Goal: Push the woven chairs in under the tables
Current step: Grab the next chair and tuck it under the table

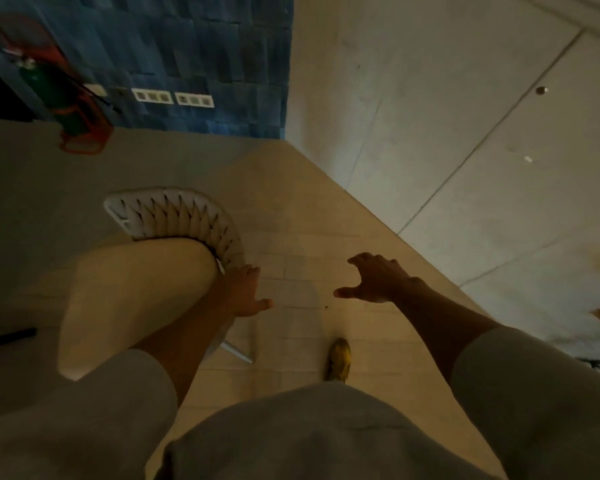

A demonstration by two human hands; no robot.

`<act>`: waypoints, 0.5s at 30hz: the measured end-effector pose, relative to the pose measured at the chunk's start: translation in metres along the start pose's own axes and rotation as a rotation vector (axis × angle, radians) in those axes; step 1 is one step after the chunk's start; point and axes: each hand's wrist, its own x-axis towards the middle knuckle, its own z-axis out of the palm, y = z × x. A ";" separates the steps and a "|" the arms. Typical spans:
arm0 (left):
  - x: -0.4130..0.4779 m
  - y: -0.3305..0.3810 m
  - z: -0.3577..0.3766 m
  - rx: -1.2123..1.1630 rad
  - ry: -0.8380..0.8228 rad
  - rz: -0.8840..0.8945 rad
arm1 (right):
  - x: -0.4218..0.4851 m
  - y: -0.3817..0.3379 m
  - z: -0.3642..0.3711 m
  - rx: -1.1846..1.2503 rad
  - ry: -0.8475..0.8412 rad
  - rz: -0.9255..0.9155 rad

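Observation:
A woven chair with a white curved back stands on the pale floor left of centre. Inside the curve lies a smooth beige rounded surface; I cannot tell whether it is the chair's seat or a table top. One white chair leg shows below my left forearm. My left hand reaches to the right end of the woven back, fingers straight and touching or nearly touching the rim. My right hand hovers over the floor to the right of the chair, fingers spread, holding nothing.
A green fire extinguisher in a red stand sits by the blue tiled wall at the back left. A grey concrete wall runs along the right. My shoe is on the floor near the chair. A dark bar pokes in at left.

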 end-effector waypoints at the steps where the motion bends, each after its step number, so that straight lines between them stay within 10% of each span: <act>1: 0.010 -0.002 -0.002 -0.041 -0.015 -0.037 | 0.017 0.009 -0.009 -0.011 -0.006 -0.028; 15: 0.061 -0.017 0.004 -0.695 0.074 -0.654 | 0.215 -0.015 -0.135 -0.403 -0.120 -0.609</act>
